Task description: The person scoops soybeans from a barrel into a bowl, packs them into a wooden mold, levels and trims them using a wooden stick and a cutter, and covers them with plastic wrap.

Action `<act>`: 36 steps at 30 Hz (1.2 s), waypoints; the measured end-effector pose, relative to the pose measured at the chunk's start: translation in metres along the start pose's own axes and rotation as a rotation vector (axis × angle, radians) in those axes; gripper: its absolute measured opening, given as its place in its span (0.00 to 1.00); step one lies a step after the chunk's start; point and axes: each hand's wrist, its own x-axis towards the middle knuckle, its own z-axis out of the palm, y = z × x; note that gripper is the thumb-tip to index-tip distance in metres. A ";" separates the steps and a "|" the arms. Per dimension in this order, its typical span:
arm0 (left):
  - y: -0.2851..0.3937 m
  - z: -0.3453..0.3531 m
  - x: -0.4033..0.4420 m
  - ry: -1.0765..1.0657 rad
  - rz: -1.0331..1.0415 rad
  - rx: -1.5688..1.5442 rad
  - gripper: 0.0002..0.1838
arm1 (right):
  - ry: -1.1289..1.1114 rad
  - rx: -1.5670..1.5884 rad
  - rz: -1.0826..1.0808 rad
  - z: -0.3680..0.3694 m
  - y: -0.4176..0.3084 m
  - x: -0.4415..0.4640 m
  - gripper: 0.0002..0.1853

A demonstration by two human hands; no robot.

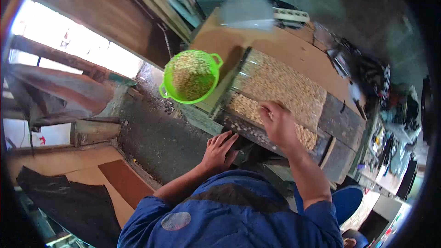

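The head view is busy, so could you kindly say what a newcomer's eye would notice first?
The green basin of pale bits at the left edge of the table probably comes first. Next, perhaps, comes the broad layer of pale pieces to its right, with the right hand at the narrower strip on its near side.

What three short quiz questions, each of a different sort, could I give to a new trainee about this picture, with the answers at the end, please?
1. Which hand is at the pale pieces on the dark board: A) left, B) right?
2. True or false: the two-handled bowl is blue.
3. Where is the left hand?

Key: 1. B, the right hand. 2. False; it is green. 3. At the board's near edge.
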 end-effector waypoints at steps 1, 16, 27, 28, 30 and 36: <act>-0.007 -0.006 -0.007 0.004 -0.057 -0.066 0.31 | -0.006 -0.039 -0.134 0.021 -0.010 0.025 0.10; -0.103 -0.037 -0.087 0.202 -0.455 -0.105 0.30 | -0.690 -0.364 -0.182 0.251 -0.044 0.163 0.13; -0.110 -0.044 -0.047 0.081 -0.383 -0.140 0.27 | -0.291 0.182 -0.114 0.137 -0.056 0.103 0.09; -0.108 -0.044 -0.042 0.058 -0.351 -0.110 0.27 | -0.203 0.256 -0.028 0.110 -0.053 0.083 0.08; -0.108 -0.040 -0.032 0.032 -0.280 -0.112 0.26 | -0.035 0.313 0.111 0.061 -0.026 0.038 0.08; -0.083 -0.031 -0.002 -0.023 -0.144 -0.055 0.25 | 0.215 0.032 0.585 -0.041 0.054 -0.079 0.09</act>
